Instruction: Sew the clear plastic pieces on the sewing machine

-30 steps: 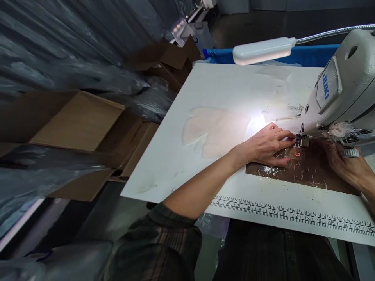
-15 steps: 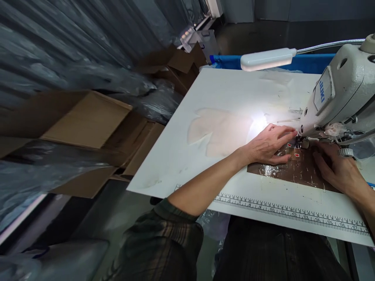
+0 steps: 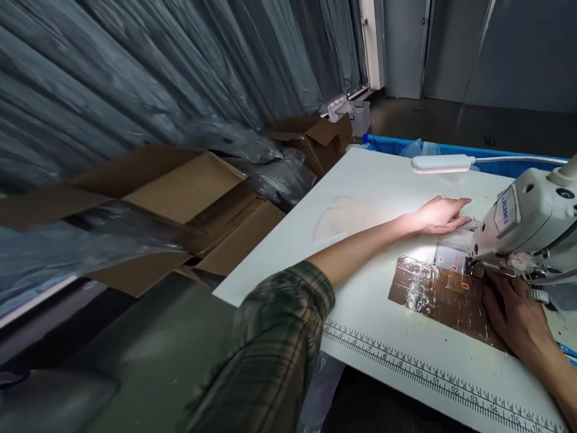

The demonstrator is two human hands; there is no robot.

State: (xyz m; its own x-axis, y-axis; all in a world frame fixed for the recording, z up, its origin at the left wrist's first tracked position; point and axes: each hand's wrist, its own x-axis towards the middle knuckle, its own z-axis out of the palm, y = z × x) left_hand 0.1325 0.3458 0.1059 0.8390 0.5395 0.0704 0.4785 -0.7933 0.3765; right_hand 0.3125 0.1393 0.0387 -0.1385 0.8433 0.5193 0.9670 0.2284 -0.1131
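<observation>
My left hand (image 3: 439,214) lies stretched out flat on the white table (image 3: 360,180), beyond the needle, its fingers pointing at the white sewing machine (image 3: 525,225). It holds nothing that I can see. My right hand (image 3: 511,316) rests on the brown taped patch (image 3: 439,294) just below the machine's presser foot (image 3: 473,269); its fingertips are hidden under the machine head. A faint pale fabric piece (image 3: 338,219) lies on the table left of my left hand.
A white lamp (image 3: 442,162) on a flexible neck hangs over the table. A printed ruler (image 3: 428,376) runs along the table's near edge. Open cardboard boxes (image 3: 189,192) and plastic-wrapped bundles (image 3: 279,174) stand to the left. A blue bin edge (image 3: 451,148) lies behind the table.
My left hand has left the needle area and moved farther up the table, opening flat. My right hand stays by the presser foot. The camera has tilted up.
</observation>
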